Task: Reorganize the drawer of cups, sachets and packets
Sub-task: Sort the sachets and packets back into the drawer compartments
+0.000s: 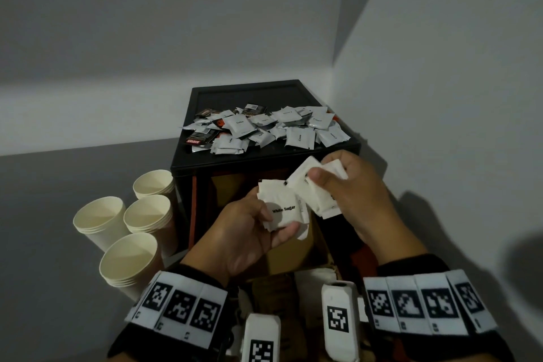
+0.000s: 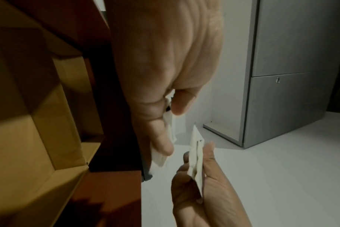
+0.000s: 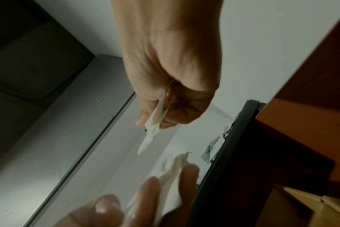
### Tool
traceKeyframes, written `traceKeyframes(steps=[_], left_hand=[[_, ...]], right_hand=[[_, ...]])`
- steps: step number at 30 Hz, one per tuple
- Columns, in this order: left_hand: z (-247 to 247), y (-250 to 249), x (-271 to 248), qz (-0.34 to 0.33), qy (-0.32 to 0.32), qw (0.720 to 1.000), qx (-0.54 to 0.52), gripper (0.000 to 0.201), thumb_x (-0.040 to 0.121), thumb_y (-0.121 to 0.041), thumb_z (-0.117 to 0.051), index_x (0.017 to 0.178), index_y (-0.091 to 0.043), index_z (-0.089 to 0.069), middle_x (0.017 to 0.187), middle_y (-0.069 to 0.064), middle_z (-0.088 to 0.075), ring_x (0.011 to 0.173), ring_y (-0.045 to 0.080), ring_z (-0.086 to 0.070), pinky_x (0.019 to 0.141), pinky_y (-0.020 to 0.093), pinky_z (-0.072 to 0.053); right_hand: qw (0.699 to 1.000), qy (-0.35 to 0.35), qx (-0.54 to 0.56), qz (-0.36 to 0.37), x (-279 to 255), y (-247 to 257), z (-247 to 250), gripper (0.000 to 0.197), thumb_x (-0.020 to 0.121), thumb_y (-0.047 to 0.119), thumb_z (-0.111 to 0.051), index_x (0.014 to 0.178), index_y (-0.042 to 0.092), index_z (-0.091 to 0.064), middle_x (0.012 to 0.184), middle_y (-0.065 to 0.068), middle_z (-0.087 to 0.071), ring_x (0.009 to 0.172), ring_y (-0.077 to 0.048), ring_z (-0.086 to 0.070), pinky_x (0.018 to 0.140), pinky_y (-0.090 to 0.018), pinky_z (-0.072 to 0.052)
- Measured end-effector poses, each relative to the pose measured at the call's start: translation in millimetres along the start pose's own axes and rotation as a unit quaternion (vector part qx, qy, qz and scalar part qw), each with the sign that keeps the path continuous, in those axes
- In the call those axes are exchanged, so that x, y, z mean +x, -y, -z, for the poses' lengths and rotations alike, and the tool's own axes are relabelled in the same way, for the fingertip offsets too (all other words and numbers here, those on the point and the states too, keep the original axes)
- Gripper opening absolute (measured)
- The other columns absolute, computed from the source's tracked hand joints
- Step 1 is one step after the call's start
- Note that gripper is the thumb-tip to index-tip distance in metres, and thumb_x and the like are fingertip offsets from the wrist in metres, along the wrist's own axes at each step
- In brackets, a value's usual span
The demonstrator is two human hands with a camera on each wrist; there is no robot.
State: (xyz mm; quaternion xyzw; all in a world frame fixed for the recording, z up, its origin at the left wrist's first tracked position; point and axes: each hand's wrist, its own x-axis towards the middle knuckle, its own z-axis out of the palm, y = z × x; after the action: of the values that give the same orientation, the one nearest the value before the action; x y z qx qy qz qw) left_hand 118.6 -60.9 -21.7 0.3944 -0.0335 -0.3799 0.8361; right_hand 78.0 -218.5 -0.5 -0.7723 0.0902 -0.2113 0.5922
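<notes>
My left hand (image 1: 276,223) grips a small stack of white sachets (image 1: 286,209); the top one reads "White Sugar". Just to its right, my right hand (image 1: 320,176) pinches several more white sachets (image 1: 311,194), whose edges overlap the left stack. Both hands hover over the open drawer (image 1: 293,250) with its cardboard compartments. In the left wrist view my left hand (image 2: 197,153) holds its sachets (image 2: 194,165) edge-on, below the right hand (image 2: 171,122). In the right wrist view the blurred right hand (image 3: 171,176) sits low and the left hand (image 3: 153,121) above.
A loose pile of white and dark sachets (image 1: 264,126) covers the black cabinet top (image 1: 235,161) behind the hands. Several stacks of paper cups (image 1: 147,214) stand on the floor to the left. Walls close in at the back and right. A grey cabinet (image 2: 291,92) stands nearby.
</notes>
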Motion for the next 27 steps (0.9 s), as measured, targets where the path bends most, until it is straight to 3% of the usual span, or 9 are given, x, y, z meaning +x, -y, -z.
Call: traceKeyframes(steps=[4,7,10,13,15,18,22,24,27], left_hand=[[3,-1,-2,0.043,0.048,0.998,-0.019,0.043,0.073,0.004,-0.035,0.110,-0.005,-0.057,0.113,0.025,-0.061,0.092,0.043,-0.064,0.069,0.041,-0.057],[3,-4,-4,0.051,0.068,0.996,-0.035,0.041,0.072,-0.014,-0.040,0.098,0.001,-0.068,0.097,0.022,-0.068,0.081,0.035,-0.069,0.067,0.042,-0.057],[1,-6,-4,0.048,0.060,0.996,-0.035,0.038,0.072,-0.025,-0.045,0.080,-0.004,-0.076,0.093,0.017,-0.068,0.079,0.031,-0.068,0.066,0.040,-0.057],[-2,-7,-6,0.045,0.044,0.998,-0.017,0.037,0.070,-0.027,-0.047,0.077,-0.005,-0.076,0.086,0.015,-0.069,0.072,0.027,-0.069,0.060,0.034,-0.057],[-2,-6,-5,0.042,0.030,0.999,-0.018,0.037,0.074,-0.026,-0.048,0.090,-0.003,-0.072,0.088,0.017,-0.069,0.072,0.028,-0.069,0.057,0.034,-0.057],[2,-5,-2,0.039,-0.004,0.999,-0.022,0.036,0.092,-0.027,-0.039,0.105,-0.003,-0.062,0.092,0.018,-0.069,0.075,0.030,-0.070,0.058,0.036,-0.057],[7,-5,2,0.034,-0.039,0.999,-0.006,0.040,0.099,-0.031,-0.031,0.108,-0.005,-0.060,0.098,0.020,-0.069,0.079,0.031,-0.067,0.058,0.035,-0.058],[7,-6,1,0.022,-0.048,0.999,-0.010,0.042,0.099,-0.033,-0.031,0.110,-0.005,-0.061,0.103,0.020,-0.068,0.083,0.031,-0.067,0.063,0.037,-0.058],[6,-6,1,0.004,-0.054,0.998,-0.025,0.045,0.099,-0.038,-0.032,0.107,-0.006,-0.063,0.104,0.020,-0.069,0.091,0.033,-0.066,0.069,0.039,-0.057]], right_hand=[[0.988,0.098,-0.106,0.060,-6,6,-10,0.031,0.068,0.022,-0.080,0.090,0.029,-0.060,0.087,0.013,-0.062,0.075,0.008,-0.056,0.059,-0.009,-0.046],[0.953,0.175,-0.228,0.098,-12,9,-17,0.057,0.057,0.031,-0.086,0.108,0.028,-0.061,0.093,0.015,-0.057,0.085,-0.001,-0.053,0.072,-0.020,-0.050],[0.922,0.200,-0.306,0.128,-12,7,-22,0.080,0.052,0.038,-0.088,0.123,0.023,-0.054,0.091,0.018,-0.041,0.086,-0.002,-0.044,0.068,-0.011,-0.039],[0.911,0.192,-0.332,0.152,-13,4,-23,0.074,0.050,0.044,-0.087,0.113,0.024,-0.053,0.099,0.016,-0.035,0.091,-0.004,-0.041,0.068,-0.012,-0.037],[0.902,0.180,-0.351,0.173,-13,2,-23,0.073,0.051,0.048,-0.085,0.112,0.022,-0.053,0.103,0.016,-0.031,0.095,-0.003,-0.034,0.071,-0.013,-0.034],[0.888,0.182,-0.377,0.191,-15,1,-22,0.060,0.055,0.054,-0.080,0.098,0.019,-0.056,0.088,0.015,-0.037,0.086,-0.005,-0.028,0.065,-0.007,-0.027],[0.960,0.123,-0.226,0.109,-17,6,-11,0.039,0.055,0.033,-0.087,0.075,0.021,-0.056,0.072,0.010,-0.056,0.064,-0.001,-0.053,0.050,-0.014,-0.040],[0.992,0.054,-0.099,0.055,-12,7,0,0.035,0.056,0.018,-0.087,0.070,0.023,-0.055,0.063,0.010,-0.062,0.054,0.006,-0.058,0.045,-0.010,-0.043],[0.995,-0.025,0.092,0.009,-4,6,10,0.028,0.059,0.011,-0.082,0.073,0.025,-0.062,0.059,0.012,-0.068,0.055,0.003,-0.063,0.051,-0.014,-0.051]])
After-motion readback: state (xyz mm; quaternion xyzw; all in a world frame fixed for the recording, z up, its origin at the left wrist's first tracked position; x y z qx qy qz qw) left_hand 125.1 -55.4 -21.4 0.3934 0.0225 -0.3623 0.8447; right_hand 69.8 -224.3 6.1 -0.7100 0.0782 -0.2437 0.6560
